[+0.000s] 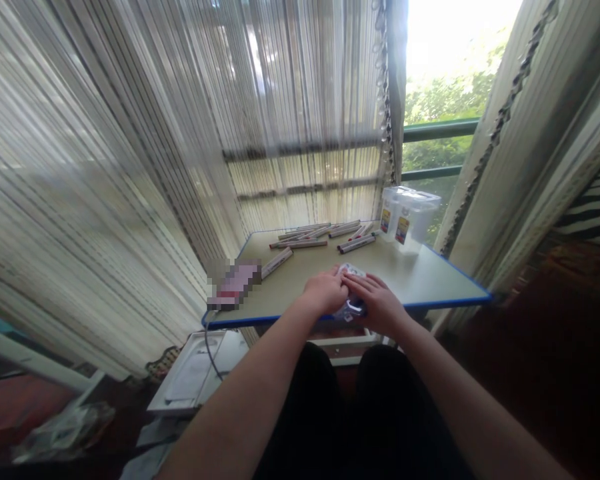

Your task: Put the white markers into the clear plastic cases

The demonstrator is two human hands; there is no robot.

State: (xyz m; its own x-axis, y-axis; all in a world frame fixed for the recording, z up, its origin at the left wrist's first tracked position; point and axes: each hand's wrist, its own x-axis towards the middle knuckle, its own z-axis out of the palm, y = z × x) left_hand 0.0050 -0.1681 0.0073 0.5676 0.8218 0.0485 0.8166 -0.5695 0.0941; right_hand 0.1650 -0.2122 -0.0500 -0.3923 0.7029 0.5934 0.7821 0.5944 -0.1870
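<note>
Both hands meet at the front edge of the small table [405, 287]. My left hand [326, 292] is closed on a small white printed item [354, 270], its fingers bent against it. My right hand [381, 303] lies over the same item from the right, its fingers resting close to the left fingertips. Between the palms, part of it looks clear and shiny with a dark patch; its kind I cannot make out, as the fingers cover most of it. Several pale markers [300, 244] with coloured ends lie scattered behind the hands.
Two clear plastic containers [414, 220] with labels stand at the back right. At the left edge lies a blurred-out pinkish object [237, 283], with a cable [209, 350] hanging below it. An open white box [193, 370] sits lower left. String curtains [300, 100] hang behind.
</note>
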